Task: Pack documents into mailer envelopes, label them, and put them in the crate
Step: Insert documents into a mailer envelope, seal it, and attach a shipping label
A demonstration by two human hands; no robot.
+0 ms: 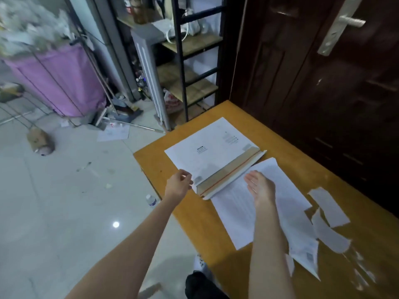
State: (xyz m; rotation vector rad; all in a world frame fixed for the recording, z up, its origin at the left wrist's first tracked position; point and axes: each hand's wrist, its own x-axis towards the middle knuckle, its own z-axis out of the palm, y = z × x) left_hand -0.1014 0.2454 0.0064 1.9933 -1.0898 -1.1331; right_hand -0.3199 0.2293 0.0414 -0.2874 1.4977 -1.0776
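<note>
A white cardboard mailer envelope lies on the wooden table, its flap folded open toward me and showing a brown inside with a red strip. Printed white document sheets lie just below the flap. My right hand rests flat on the sheets, fingers straight and pointing at the mailer's mouth. At the mailer's near left corner, my left hand has its fingers curled at the edge; whether it pinches the corner is unclear.
Torn white label strips lie on the table at the right, another printed sheet near the front edge. A dark door stands behind the table. Left of the table is tiled floor with a water bottle, a shelf rack and a purple bin.
</note>
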